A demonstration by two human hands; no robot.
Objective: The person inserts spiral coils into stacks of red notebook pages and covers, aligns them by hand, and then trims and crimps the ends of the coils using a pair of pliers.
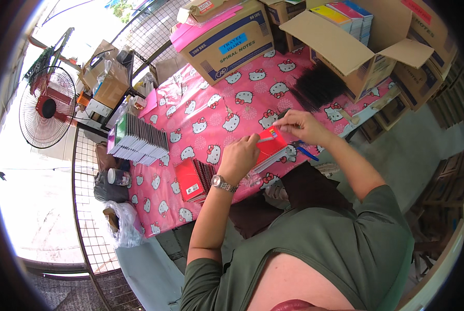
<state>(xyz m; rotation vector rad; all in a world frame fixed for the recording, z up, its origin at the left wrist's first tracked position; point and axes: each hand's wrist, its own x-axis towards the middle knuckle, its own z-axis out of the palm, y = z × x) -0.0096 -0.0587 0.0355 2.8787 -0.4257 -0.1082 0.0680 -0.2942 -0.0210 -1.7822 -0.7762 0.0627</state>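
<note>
By the front edge of the worktop (190, 139), the left hand (239, 158) hides 1 end of a red notebook (270, 149).

The short-sleeved top (320, 243) is dark green, the wristwatch (219, 182) silvery

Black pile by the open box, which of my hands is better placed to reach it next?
Likely your right hand: it's nearer the black pile, while your left hand is farther off, at the red notebook.
</note>
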